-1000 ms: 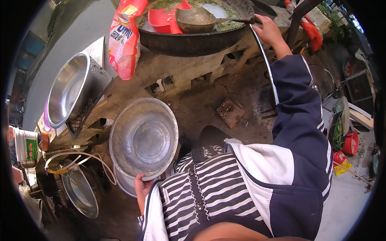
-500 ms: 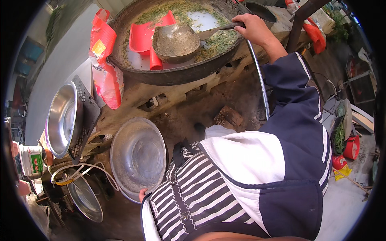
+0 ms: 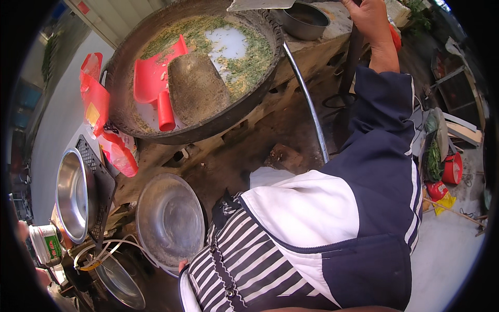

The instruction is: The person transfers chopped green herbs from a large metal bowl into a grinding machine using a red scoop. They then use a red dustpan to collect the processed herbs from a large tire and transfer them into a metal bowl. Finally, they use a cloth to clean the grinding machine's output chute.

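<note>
My right hand (image 3: 370,22) is raised at the upper right, fingers closed round a dark handle partly cut off by the picture edge. A flat metal spatula blade (image 3: 262,4) at the top edge appears to belong to it. Below lies a large dark wok (image 3: 218,134) with chopped green and yellow plant bits and whitish liquid. In it rest a red plastic scoop (image 3: 150,78) and a worn, dull metal scoop (image 3: 197,91). My left hand (image 3: 182,265) shows only a fingertip or two at the rim of a large metal basin (image 3: 174,218), held against my striped apron.
A dark pot (image 3: 305,22) stands right of the wok, above a shiny metal rod (image 3: 306,101). Left are a red plastic bag (image 3: 96,106), a steel bowl (image 3: 73,195) against a black mesh crate (image 3: 101,190), and another metal basin (image 3: 120,281). A red bucket (image 3: 453,169) stands far right.
My right hand has moved right and up, lifting the spatula away from the metal scoop and out of the wok. The whole view has shifted; the basin stays at my left hand.
</note>
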### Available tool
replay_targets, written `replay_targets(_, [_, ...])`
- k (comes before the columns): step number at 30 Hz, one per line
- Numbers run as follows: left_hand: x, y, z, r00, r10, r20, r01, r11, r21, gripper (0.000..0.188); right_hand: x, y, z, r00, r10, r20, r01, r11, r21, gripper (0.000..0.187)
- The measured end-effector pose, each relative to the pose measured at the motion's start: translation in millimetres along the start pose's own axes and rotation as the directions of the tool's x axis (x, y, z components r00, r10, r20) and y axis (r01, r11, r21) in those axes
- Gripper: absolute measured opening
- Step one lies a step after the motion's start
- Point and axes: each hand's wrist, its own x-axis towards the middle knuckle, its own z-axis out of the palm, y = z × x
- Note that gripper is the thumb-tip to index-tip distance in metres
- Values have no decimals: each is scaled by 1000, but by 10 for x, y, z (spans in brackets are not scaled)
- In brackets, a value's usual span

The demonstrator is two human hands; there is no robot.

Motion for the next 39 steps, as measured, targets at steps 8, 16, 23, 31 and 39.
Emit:
replay_targets(8, [-28,-21,243,999,31,-24,-30,999,27,37,-513,966,-70,921,72,-383,-149,973,-176,21])
replay_targets(16, [-47,-3,571,998,48,-46,-45,997,58,38,-1535,1811,-40,664,586,-465,-499,810,308,17])
replay_targets(23, [-85,-14,919,995,76,-68,-70,994,85,38,-1862,2733,264,210,783,-586,-575,583,573,12])
replay_targets(31, [-199,-146,1214,988,106,-113,-97,992,82,39,-1554,3656,763,151,665,-731,-759,552,345,10])
replay_targets(39, [-455,-484,1020,979,159,-127,-158,987,11,40,-1208,4234,1386,306,714,-630,-826,528,197,24])
